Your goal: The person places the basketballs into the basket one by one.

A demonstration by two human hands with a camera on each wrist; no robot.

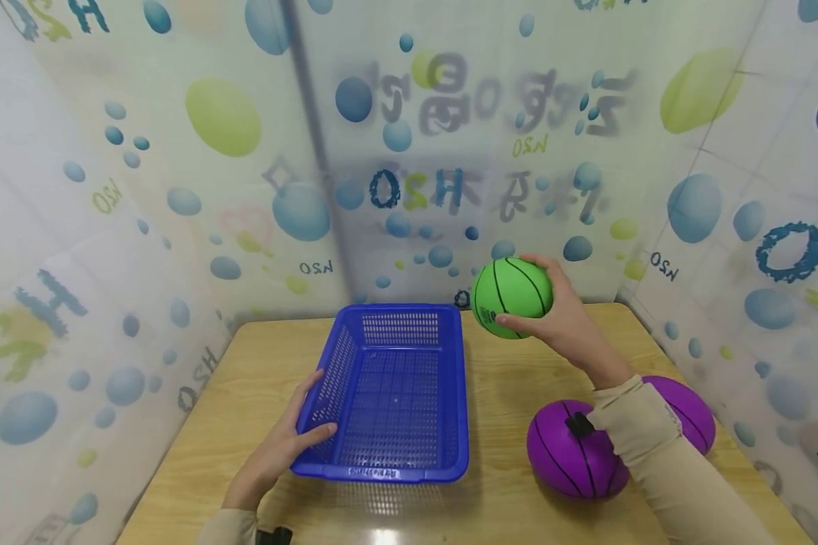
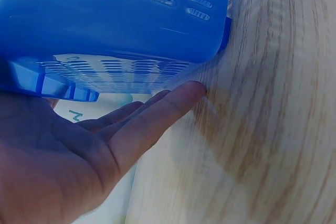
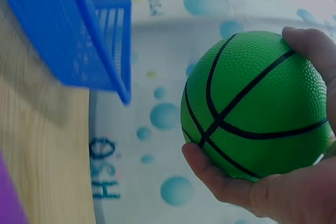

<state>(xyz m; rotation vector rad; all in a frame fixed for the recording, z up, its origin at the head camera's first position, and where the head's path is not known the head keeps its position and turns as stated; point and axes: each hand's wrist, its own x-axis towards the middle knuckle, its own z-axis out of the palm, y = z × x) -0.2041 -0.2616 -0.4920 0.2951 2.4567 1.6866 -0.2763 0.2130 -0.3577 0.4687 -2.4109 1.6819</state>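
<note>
The right hand point(image 1: 571, 322) grasps the green ball point(image 1: 507, 295), thumb on its near side, fingers around its far side, palm to the right. The ball is held above the table point(image 1: 504, 397), touching only this hand. Being round, it has no long axis. From the grip, the basket point(image 1: 458, 386) lies to the left and nearer; a gap separates the ball from the far part of its right rim. The basket's long axis runs near to far. The right hand is beyond its right side, whereas the left hand point(image 1: 281, 439) is in contact with it, holding the near part of the left rim: the thumb laps over the edge, and the left wrist view shows straight fingers outside the wall.

The basket stands upright, its slotted floor visible through the open top. Near right, one purple ball point(image 1: 564, 462) rests on the table; a second purple ball point(image 1: 691, 405), farther right, is partly hidden by the right sleeve point(image 1: 644, 424).
</note>
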